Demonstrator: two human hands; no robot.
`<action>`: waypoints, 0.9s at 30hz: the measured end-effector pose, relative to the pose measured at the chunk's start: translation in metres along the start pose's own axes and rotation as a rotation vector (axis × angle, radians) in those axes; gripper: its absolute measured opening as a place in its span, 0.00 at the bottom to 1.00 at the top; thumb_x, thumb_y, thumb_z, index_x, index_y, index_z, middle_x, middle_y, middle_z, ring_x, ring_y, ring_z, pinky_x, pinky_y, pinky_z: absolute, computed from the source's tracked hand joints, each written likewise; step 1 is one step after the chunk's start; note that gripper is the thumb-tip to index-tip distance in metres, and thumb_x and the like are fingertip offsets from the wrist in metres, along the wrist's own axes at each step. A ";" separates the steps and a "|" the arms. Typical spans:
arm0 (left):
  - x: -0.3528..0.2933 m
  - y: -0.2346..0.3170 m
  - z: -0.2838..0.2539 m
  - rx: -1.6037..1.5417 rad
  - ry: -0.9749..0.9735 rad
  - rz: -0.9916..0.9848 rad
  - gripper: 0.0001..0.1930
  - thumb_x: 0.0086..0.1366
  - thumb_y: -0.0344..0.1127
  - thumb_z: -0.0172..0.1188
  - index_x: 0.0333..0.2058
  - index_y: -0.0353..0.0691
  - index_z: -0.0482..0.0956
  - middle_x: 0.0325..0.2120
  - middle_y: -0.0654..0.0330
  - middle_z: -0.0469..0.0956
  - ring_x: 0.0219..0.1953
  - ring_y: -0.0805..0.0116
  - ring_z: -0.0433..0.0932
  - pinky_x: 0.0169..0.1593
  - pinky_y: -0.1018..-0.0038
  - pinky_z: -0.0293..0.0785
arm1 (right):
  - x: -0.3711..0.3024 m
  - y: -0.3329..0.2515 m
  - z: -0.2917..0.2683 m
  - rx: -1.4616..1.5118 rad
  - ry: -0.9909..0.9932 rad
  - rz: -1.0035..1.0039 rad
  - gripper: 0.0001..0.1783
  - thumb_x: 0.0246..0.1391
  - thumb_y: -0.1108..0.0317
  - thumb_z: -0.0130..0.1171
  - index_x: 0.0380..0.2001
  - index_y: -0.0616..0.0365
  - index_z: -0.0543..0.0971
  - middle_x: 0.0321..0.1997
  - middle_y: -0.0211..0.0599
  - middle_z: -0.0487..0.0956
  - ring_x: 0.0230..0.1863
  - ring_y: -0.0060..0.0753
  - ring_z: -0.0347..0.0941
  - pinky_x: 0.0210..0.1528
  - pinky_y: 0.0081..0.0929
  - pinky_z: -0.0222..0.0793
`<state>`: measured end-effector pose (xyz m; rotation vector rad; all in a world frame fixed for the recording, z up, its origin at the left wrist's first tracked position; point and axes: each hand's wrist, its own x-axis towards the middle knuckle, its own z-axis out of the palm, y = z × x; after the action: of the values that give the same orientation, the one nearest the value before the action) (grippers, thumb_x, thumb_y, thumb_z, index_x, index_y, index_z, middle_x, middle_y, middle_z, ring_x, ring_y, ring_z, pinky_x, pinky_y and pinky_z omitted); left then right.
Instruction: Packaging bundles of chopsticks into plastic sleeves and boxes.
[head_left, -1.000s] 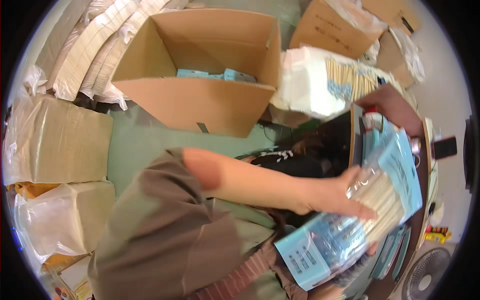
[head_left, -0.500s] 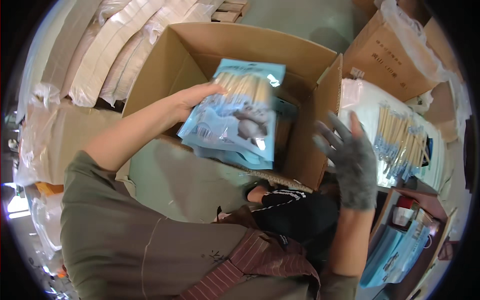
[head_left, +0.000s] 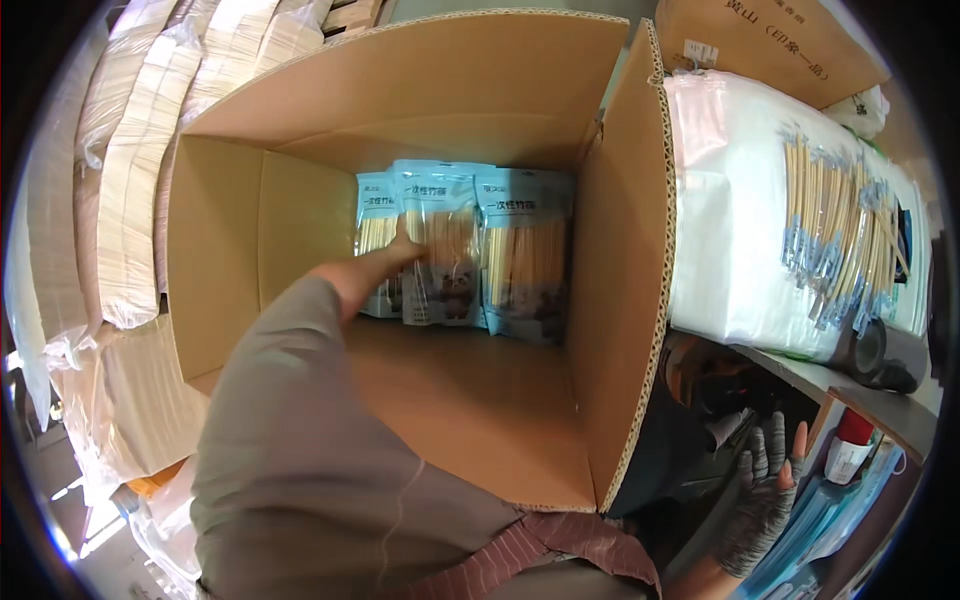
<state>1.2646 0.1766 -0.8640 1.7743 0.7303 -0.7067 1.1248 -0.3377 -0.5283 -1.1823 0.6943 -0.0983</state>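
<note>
Inside a tall open carton, my bare left hand grips the left edge of a clear-and-blue pack of bamboo chopsticks. Its thumb lies on the pack's front; the other fingers are mostly hidden. That pack stands between two similar ones, overlapping the left pack and touching or nearly touching the right pack. All are by the carton's far wall. Outside, at the lower right, my right hand wears a grey glove with bare fingertip showing. Its fingers are spread, holding nothing, beside flat blue bags on a shelf.
Right of the carton, loose wrapped chopsticks lie on a white plastic-wrapped stack, near a black roll. Another carton stands behind. Plastic-wrapped bundles line the left. A red-and-white container sits on the shelf.
My left hand has carried the chopstick pack down into the carton, where it stands among others. My right hand has moved down and right, away from the carton. The view has shifted closer over the carton.
</note>
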 end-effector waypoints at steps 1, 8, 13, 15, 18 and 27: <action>0.027 -0.040 -0.005 0.000 0.103 0.167 0.45 0.47 0.22 0.57 0.60 0.50 0.40 0.45 0.54 0.65 0.43 0.59 0.69 0.38 0.68 0.71 | 0.002 0.001 -0.002 -0.011 0.010 0.009 0.40 0.50 0.67 0.51 0.63 0.55 0.45 0.63 0.52 0.55 0.55 0.43 0.65 0.48 0.30 0.71; 0.018 -0.020 -0.007 -0.036 -0.325 0.151 0.45 0.47 0.25 0.59 0.60 0.47 0.41 0.43 0.54 0.68 0.43 0.59 0.70 0.39 0.66 0.72 | -0.004 0.007 -0.020 -0.025 0.009 0.002 0.38 0.52 0.68 0.50 0.63 0.55 0.45 0.63 0.51 0.55 0.53 0.43 0.68 0.47 0.32 0.72; 0.012 -0.005 0.008 -0.230 -0.329 -0.039 0.37 0.48 0.26 0.57 0.57 0.44 0.50 0.37 0.58 0.69 0.34 0.65 0.71 0.35 0.70 0.71 | -0.009 0.015 -0.031 0.018 -0.039 0.009 0.35 0.54 0.68 0.48 0.63 0.52 0.47 0.63 0.46 0.55 0.54 0.42 0.66 0.47 0.33 0.72; -0.014 0.019 0.017 -0.256 -0.490 0.063 0.41 0.48 0.32 0.57 0.59 0.43 0.46 0.45 0.52 0.64 0.39 0.59 0.70 0.37 0.67 0.71 | -0.016 0.017 -0.033 0.010 -0.030 0.005 0.34 0.55 0.68 0.47 0.63 0.52 0.47 0.63 0.46 0.56 0.54 0.42 0.66 0.47 0.33 0.72; 0.025 -0.026 0.039 -0.058 0.078 -0.056 0.45 0.49 0.37 0.59 0.61 0.40 0.41 0.54 0.48 0.56 0.51 0.55 0.63 0.50 0.63 0.64 | -0.015 0.015 -0.029 0.040 0.091 0.007 0.37 0.53 0.69 0.49 0.63 0.54 0.46 0.63 0.48 0.56 0.53 0.42 0.68 0.44 0.33 0.74; -0.001 0.006 0.056 0.352 0.625 0.126 0.49 0.45 0.37 0.63 0.61 0.39 0.40 0.58 0.47 0.54 0.59 0.45 0.51 0.60 0.56 0.50 | -0.036 0.017 -0.063 -0.027 0.195 -0.028 0.36 0.53 0.67 0.50 0.63 0.52 0.48 0.62 0.47 0.57 0.54 0.41 0.66 0.45 0.32 0.72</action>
<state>1.2612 0.1212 -0.8757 2.3820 0.9308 -0.1864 1.0574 -0.3672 -0.5399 -1.2187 0.8530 -0.2307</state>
